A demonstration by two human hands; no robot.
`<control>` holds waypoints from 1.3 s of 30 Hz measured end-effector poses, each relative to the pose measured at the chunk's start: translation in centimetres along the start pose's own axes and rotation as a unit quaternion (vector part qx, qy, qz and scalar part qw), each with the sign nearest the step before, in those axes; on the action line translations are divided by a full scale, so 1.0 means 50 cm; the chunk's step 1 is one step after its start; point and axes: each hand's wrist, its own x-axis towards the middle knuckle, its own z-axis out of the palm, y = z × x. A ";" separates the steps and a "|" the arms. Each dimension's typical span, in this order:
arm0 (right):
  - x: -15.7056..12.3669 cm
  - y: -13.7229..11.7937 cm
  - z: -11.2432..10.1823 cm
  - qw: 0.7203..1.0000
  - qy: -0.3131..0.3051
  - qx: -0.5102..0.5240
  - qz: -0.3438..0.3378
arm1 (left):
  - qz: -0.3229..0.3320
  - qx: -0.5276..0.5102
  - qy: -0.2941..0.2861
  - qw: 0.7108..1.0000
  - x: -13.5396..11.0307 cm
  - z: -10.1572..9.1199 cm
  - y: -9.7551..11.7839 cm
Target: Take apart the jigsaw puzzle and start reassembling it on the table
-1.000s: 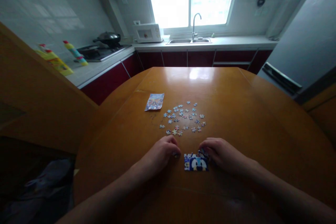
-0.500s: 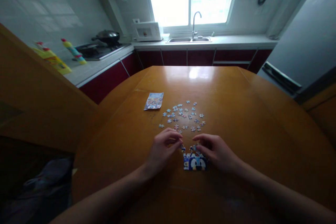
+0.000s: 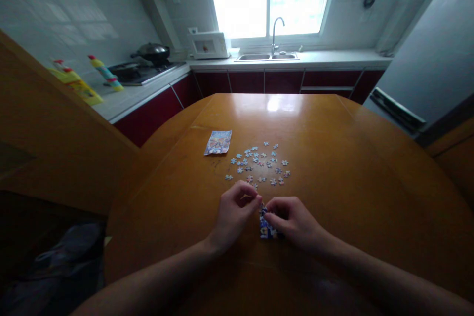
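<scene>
With my left hand (image 3: 233, 215) pinched shut on something too small to tell, touching my right hand (image 3: 292, 219), which grips the blue-and-white assembled jigsaw patch (image 3: 265, 230) at the near middle of the orange wooden table (image 3: 351, 168), I'd hold the patch flat and press gently.

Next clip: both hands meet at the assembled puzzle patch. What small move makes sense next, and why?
Probably press down to seat a piece: the left hand and right hand pinch together at the far left corner of the assembled patch, with loose pieces lying beyond them. Whatever they pinch is too small to confirm.
</scene>
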 end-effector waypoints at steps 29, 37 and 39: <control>0.013 0.010 -0.039 0.998 -0.033 -0.051 0.002 | 0.047 0.212 -0.128 0.968 0.024 -0.019 -0.018; 0.021 0.014 -0.055 0.997 0.029 -0.071 0.008 | 0.176 0.387 -0.127 0.896 0.039 -0.033 -0.033; 0.021 0.014 -0.053 0.997 0.038 -0.066 0.002 | 0.182 0.355 -0.113 0.910 0.036 -0.027 -0.026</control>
